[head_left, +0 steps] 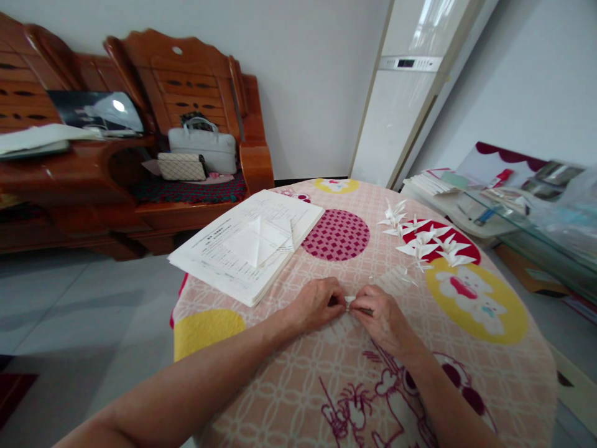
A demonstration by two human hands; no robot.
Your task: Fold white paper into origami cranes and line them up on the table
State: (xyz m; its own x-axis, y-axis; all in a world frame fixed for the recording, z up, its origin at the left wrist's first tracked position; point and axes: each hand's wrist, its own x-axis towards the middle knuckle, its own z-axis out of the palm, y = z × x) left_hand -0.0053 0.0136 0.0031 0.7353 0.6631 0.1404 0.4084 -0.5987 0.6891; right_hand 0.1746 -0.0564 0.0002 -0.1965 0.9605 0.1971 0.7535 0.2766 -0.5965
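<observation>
My left hand [317, 303] and my right hand [380, 314] meet at the middle of a round table [261, 386] covered with a pink patterned cloth. Both pinch a small folded piece of white paper [351, 300], mostly hidden between the fingers. Several finished white paper cranes [426, 242] lie on the cloth beyond my right hand. A stack of printed paper sheets [224, 261], with a folded white square [256, 241] on top, lies beyond my left hand.
A carved wooden bench [186, 81] at the back left holds a grey bag [203, 149] and a quilted purse [181, 167]. A tall white air conditioner [401, 99] stands against the wall. A glass shelf with books [466, 199] is at the right.
</observation>
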